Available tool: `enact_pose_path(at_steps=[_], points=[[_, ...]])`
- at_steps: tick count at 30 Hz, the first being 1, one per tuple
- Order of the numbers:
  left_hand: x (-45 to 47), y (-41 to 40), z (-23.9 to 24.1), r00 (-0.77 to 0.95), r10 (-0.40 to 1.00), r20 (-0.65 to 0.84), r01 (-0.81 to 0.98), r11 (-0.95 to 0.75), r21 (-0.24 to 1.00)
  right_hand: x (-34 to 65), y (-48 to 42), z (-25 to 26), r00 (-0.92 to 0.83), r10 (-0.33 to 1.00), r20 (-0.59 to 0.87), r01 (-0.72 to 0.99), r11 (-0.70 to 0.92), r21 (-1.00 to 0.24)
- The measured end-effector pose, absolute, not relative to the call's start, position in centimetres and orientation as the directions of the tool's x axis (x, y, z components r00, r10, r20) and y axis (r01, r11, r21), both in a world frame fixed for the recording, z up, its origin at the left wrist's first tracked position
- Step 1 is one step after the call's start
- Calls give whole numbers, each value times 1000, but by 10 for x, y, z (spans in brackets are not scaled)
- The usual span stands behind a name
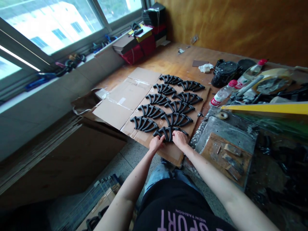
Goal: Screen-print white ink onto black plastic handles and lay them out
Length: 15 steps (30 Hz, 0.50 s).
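Observation:
Black curved handle-like pieces (176, 119) lie fanned out in two columns of several groups on a flat cardboard sheet (172, 152). At the group nearest my body (166, 134), my left hand (157, 143) is closed with its fingertips on the left end piece. My right hand (180, 138) pinches at the right part of that same group, covering some of its pieces. Exactly how the fingers of each hand meet the pieces is partly hidden. Just beyond my hands, another fan of black pieces (145, 124) lies to the left.
Right of the cardboard stand two plastic bottles (220, 96) with red caps, dark tubs (223, 73) and a tape roll (222, 115). A metal plate (204, 141) bears a board with wooden scraps (233, 149). Red and black stacks (137, 53) sit by the window.

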<state>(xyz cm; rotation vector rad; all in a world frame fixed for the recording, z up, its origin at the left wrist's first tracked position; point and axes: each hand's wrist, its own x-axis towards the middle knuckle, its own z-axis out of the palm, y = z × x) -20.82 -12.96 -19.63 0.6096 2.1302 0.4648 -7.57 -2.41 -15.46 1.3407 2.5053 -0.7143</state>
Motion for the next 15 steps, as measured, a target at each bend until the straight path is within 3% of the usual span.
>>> enact_pose_path(at_steps=[3,6,9,12,13,15], points=[[-210,-134,-195,-467,596,-653,200,791,578,-72,-24,-146,-629,691,-355,774,519,-362],[-237,-151,-192,-451,596,-665,105,775,624,-58,-31,-134,-718,666,-201,670,585,-457],[-310,-185,-186,-591,535,-604,7,752,659,-35,-56,-129,-715,680,-162,612,498,-614],[-419,-216,-173,-815,360,-455,-75,713,697,-14,-102,-147,-619,684,-387,670,202,-714],[-458,-222,-167,-868,289,-403,-97,698,710,-11,-120,-159,-549,661,-512,714,50,-699],[-531,-224,-155,-926,198,-322,-119,656,745,-14,-155,-187,-282,577,-766,745,-372,-554]])
